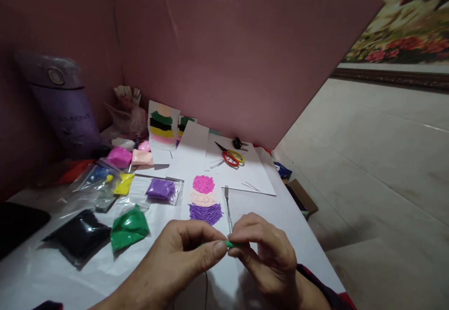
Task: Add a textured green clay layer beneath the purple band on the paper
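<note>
green modelling-clay roll (pixel 233 244) in a two-handed pinch: left portion between thumb and finger of left hand (pixel 194 249), right portion between thumb and fingers of right hand (pixel 268 251). location: above worktop (pixel 294 228), nearside of metal fork (pixel 228 205) and purple clay strips (pixel 205 213).

The one camera here sits on the person's head, facing forward and down, close over the left hand (pixel 191 249) and right hand (pixel 270 254), across the white table (pixel 280 214) toward the pink panel (pixel 228 57).
</note>
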`<state>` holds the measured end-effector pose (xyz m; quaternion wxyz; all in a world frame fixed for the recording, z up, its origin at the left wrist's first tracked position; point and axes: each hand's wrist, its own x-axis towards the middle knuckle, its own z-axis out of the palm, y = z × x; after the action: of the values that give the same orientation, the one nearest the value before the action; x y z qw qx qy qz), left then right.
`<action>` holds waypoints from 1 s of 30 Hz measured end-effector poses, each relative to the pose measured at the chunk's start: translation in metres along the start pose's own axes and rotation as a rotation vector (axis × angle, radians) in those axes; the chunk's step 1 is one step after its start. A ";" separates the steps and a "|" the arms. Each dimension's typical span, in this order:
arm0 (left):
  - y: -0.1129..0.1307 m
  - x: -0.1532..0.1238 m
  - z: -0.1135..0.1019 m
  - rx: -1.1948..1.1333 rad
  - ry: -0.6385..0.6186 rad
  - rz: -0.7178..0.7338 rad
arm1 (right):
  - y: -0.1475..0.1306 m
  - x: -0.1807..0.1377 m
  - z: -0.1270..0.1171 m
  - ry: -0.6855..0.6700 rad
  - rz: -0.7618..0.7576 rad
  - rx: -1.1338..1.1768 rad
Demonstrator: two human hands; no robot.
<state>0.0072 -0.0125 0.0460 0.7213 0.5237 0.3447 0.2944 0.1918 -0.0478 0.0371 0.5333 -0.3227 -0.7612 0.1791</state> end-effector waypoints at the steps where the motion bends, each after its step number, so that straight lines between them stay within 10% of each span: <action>1: 0.000 0.000 0.000 0.008 0.013 0.006 | 0.000 0.000 0.000 -0.004 -0.002 -0.002; 30: -0.004 0.003 -0.001 -0.022 0.011 -0.026 | -0.001 -0.001 -0.001 -0.071 -0.032 -0.087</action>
<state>0.0086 -0.0112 0.0418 0.7289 0.5097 0.3522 0.2914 0.1931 -0.0489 0.0373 0.4943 -0.3267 -0.7918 0.1486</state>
